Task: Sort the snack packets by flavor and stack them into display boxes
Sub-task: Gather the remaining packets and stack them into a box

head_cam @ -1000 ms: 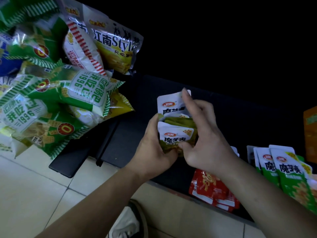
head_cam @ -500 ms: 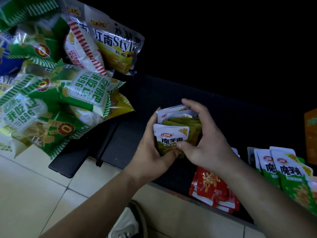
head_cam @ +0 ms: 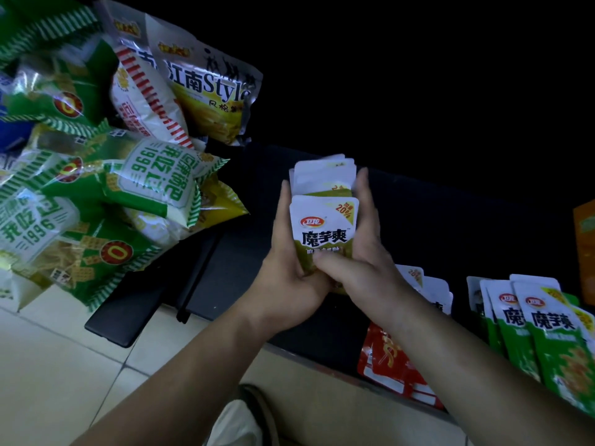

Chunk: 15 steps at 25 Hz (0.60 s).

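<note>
Two hands [head_cam: 289, 278] [head_cam: 370, 259], one stack of packets [head_cam: 323, 233]

Both hands hold an upright stack [head_cam: 323, 226] of small olive-and-white packets over a black shelf [head_cam: 225, 268]. The left hand [head_cam: 289, 275] cups its left edge and bottom. The right hand [head_cam: 363, 262] clasps the right edge, with the thumb across the front packet's lower part. To the far left lies a heap of big green-and-white bags [head_cam: 96, 188]. Near right, under the right forearm, lie red packets [head_cam: 386, 358], and further right stands a row of green packets [head_cam: 547, 333]. An orange box [head_cam: 584, 246] shows at the right edge. Below are pale floor tiles [head_cam: 48, 365] and a shoe [head_cam: 254, 413].
</note>
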### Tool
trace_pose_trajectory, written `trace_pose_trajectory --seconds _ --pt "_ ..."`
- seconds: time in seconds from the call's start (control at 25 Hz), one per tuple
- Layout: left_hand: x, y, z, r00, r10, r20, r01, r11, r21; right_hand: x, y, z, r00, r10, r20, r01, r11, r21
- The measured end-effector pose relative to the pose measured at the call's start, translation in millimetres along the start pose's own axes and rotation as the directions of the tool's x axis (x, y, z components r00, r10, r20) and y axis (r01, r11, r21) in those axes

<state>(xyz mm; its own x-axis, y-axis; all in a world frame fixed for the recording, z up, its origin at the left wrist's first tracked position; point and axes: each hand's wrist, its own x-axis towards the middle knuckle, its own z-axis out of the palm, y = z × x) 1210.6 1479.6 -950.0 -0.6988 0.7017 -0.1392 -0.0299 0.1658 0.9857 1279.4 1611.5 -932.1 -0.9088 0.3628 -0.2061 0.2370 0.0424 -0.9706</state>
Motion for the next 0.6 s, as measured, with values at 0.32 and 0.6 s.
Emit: trace_pose_trajectory --seconds 0.32,0.6 --pt "-11.3 -2.4 1.3 0.997 -0.081 0.006 0.081 0.996 0.031 -7.8 18.0 -7.5 0.991 0.134 0.014 -0.133 0.989 -0.069" --pt "-6.5 31.8 7.9 0.982 -0.163 0.099 0.174 0.977 -0.120 -22.2 -22.4 -16.7 0.982 0.188 -0.030 -0.188 0.982 -0.005"
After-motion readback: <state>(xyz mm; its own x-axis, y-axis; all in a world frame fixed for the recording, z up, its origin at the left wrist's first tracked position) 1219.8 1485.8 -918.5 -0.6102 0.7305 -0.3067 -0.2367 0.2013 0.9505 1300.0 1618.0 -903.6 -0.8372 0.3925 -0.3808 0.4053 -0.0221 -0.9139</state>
